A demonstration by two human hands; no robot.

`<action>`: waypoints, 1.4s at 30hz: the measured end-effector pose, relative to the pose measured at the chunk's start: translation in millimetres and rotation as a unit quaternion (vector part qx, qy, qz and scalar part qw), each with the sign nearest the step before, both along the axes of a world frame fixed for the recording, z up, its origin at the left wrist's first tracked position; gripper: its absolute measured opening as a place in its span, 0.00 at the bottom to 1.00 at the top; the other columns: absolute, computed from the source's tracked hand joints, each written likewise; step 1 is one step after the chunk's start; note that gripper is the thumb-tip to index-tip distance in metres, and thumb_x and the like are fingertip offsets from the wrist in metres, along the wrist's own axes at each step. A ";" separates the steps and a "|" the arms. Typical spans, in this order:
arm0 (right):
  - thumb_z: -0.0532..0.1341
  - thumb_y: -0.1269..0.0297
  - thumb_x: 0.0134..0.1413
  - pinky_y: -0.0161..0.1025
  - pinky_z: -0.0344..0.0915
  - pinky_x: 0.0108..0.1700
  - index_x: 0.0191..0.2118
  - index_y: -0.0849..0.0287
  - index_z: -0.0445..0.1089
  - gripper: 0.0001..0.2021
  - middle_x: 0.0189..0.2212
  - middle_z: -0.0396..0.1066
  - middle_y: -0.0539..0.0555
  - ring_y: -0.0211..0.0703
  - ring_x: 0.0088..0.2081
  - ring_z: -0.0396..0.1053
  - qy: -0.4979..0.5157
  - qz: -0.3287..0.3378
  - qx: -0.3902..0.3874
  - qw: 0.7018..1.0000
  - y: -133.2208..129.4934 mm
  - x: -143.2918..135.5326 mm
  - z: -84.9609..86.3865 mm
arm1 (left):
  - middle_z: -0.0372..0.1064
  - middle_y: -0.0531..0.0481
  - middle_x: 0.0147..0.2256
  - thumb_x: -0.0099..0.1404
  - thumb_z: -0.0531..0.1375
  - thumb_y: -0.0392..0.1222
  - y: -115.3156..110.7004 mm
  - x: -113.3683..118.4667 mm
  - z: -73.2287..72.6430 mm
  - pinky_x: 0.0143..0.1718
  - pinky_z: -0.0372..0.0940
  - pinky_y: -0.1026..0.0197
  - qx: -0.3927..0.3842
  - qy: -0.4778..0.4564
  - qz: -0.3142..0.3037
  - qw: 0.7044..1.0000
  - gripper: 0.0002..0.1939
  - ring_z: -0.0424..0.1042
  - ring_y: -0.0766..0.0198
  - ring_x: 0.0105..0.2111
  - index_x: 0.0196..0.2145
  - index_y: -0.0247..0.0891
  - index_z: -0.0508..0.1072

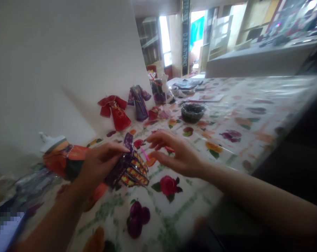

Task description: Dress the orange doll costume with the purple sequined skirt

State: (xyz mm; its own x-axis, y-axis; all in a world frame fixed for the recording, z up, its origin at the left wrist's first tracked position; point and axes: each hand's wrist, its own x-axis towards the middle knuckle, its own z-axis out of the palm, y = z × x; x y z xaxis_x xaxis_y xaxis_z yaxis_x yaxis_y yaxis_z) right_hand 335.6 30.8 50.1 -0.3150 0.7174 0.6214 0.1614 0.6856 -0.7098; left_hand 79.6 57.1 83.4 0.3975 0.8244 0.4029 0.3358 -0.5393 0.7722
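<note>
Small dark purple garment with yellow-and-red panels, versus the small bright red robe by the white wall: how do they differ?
Colour: the dark purple garment has yellow-and-red panels; the bright red robe is mainly red with pale trim.
Pose: the garment is tilted in the left hand; the robe stands by the white wall, sleeves spread.
Place: the garment is nearer the camera than the robe.
Both carry decoration.

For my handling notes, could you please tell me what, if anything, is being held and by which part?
The left hand holds the small garment by its purple part, beside the yellow panel; the right hand is open, nothing visible in it.
</note>
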 end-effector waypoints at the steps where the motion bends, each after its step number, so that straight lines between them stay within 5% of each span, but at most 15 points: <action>1: 0.61 0.63 0.60 0.42 0.71 0.47 0.51 0.57 0.66 0.14 0.48 0.68 0.57 0.42 0.44 0.71 0.023 0.022 -0.044 0.999 6.6 -0.6 0.1 | 0.77 0.50 0.34 0.62 0.65 0.43 0.2 1.3 -1.8 0.34 0.70 0.65 -0.031 -0.011 -0.010 0.999 0.04 0.75 0.64 0.32 0.35 0.42 0.79; 4: 0.64 0.60 0.58 0.43 0.69 0.51 0.53 0.57 0.66 0.18 0.50 0.69 0.57 0.44 0.51 0.69 0.076 0.121 -0.187 0.972 25.4 -6.4 -4.9 | 0.76 0.49 0.33 0.61 0.66 0.44 1.1 6.1 -7.5 0.32 0.71 0.64 -0.103 -0.039 -0.028 0.994 0.07 0.76 0.63 0.31 0.35 0.40 0.78; 8: 0.64 0.61 0.57 0.39 0.68 0.50 0.48 0.57 0.71 0.13 0.45 0.72 0.53 0.39 0.46 0.71 0.143 0.237 -0.327 0.903 41.9 -17.7 -19.8 | 0.77 0.47 0.35 0.60 0.66 0.45 3.4 11.0 -15.5 0.32 0.70 0.64 -0.137 -0.054 -0.058 0.987 0.08 0.76 0.62 0.32 0.36 0.39 0.77; 14: 0.63 0.71 0.53 0.38 0.69 0.48 0.51 0.58 0.70 0.19 0.40 0.74 0.53 0.37 0.39 0.73 0.259 0.290 -0.388 0.836 50.5 -21.3 -34.7 | 0.76 0.49 0.33 0.62 0.64 0.41 3.3 10.9 -20.8 0.31 0.68 0.66 -0.177 -0.068 -0.107 0.976 0.06 0.75 0.64 0.31 0.38 0.39 0.77; 24: 0.67 0.70 0.51 0.32 0.69 0.39 0.49 0.58 0.70 0.18 0.37 0.74 0.50 0.33 0.34 0.72 0.253 0.249 -0.392 0.848 49.5 -27.9 -32.0 | 0.73 0.50 0.33 0.62 0.63 0.39 8.1 14.3 -26.2 0.31 0.67 0.67 -0.201 -0.093 -0.142 0.965 0.06 0.72 0.67 0.30 0.38 0.37 0.75; 29: 0.69 0.66 0.50 0.37 0.70 0.45 0.46 0.58 0.72 0.16 0.41 0.74 0.53 0.38 0.41 0.73 0.244 0.213 -0.401 0.857 51.4 -24.8 -31.1 | 0.71 0.49 0.32 0.62 0.61 0.38 4.9 15.8 -20.3 0.31 0.65 0.66 -0.174 -0.048 -0.132 0.975 0.07 0.71 0.67 0.30 0.38 0.35 0.74; 34: 0.69 0.57 0.49 0.41 0.69 0.49 0.44 0.55 0.75 0.15 0.45 0.73 0.54 0.44 0.48 0.71 0.244 0.117 -0.364 0.891 46.8 -15.5 -30.0 | 0.70 0.49 0.33 0.61 0.58 0.32 -7.6 17.2 0.7 0.36 0.64 0.62 0.005 0.075 -0.068 0.995 0.07 0.69 0.65 0.32 0.37 0.36 0.74; 37: 0.66 0.53 0.54 0.46 0.68 0.53 0.46 0.54 0.74 0.16 0.49 0.72 0.56 0.49 0.52 0.69 0.188 0.077 -0.327 0.923 37.3 -12.5 -30.2 | 0.67 0.49 0.33 0.60 0.58 0.32 -15.4 20.8 12.8 0.41 0.64 0.59 0.129 0.169 -0.025 0.977 0.06 0.67 0.62 0.37 0.35 0.37 0.74; 42: 0.63 0.50 0.57 0.53 0.69 0.54 0.54 0.52 0.68 0.21 0.53 0.70 0.59 0.56 0.54 0.70 0.053 0.124 -0.278 0.951 17.5 -11.8 -28.7 | 0.65 0.46 0.37 0.57 0.58 0.33 -19.6 28.6 18.7 0.46 0.63 0.54 0.219 0.224 0.010 0.949 0.03 0.66 0.58 0.41 0.31 0.37 0.72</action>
